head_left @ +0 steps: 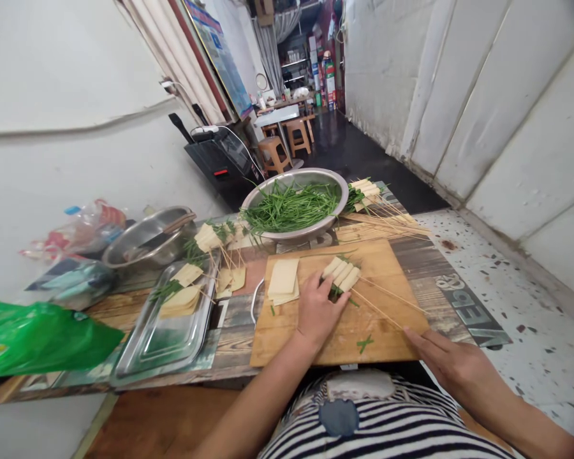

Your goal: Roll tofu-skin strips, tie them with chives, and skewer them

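Note:
My left hand (317, 310) rests on the wooden cutting board (287, 331), fingers bent down onto several small tofu-skin rolls (342, 273) stuffed with green chives. Thin bamboo skewers (387, 299) run through the rolls toward the right. My right hand (442, 360) lies at the board's near right corner, fingers stretched flat, its fingertips by the skewer ends. A stack of flat tofu-skin sheets (282, 280) lies on the board left of my left hand.
A steel bowl of chives (294, 205) stands behind the board, finished skewers (370, 191) to its right. A steel tray (172, 331) with skewered rolls, another steel bowl (150, 239) and a green plastic bag (38, 338) are at left. Stools and a table stand farther back.

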A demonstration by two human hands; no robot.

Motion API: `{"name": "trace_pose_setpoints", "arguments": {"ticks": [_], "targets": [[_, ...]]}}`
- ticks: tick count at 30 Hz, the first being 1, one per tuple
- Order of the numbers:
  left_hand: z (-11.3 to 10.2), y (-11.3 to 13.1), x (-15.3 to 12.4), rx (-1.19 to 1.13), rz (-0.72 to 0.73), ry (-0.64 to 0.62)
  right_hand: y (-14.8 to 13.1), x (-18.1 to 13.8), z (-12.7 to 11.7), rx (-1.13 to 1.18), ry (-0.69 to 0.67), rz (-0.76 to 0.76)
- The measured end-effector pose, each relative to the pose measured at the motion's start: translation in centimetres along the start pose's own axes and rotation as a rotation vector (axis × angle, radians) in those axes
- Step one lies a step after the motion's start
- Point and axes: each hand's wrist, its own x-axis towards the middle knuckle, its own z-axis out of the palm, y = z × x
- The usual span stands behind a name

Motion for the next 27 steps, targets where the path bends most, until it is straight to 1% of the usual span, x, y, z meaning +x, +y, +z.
{"name": "trace_pose_setpoints", "arguments": {"ticks": [4, 7, 12, 16, 22, 27], "targets": [[0.1, 0.1, 0.0, 0.018, 0.009, 0.031, 0.2, 0.1, 0.1, 0.016, 0.000, -0.022], [0.1, 0.0, 0.0, 0.014, 0.012, 0.031, 0.3, -0.1, 0.0, 0.005, 0.010, -0.033], [0.2, -0.1, -0.1, 0.016, 0.023, 0.037, 0.0, -0.2, -0.6, -0.016, 0.032, -0.005], [0.2, 0.0, -0.1, 0.025, 0.016, 0.038, -0.2, 0.3, -0.7, -0.009, 0.040, -0.035], [0.1, 0.1, 0.0, 0.019, 0.019, 0.041, -0.2, 0.8, -0.2, 0.005, -0.017, -0.020], [0.1, -0.1, -0.2, 0.016, 0.018, 0.023, -0.1, 0.7, -0.1, -0.016, -0.026, -0.017]]}}
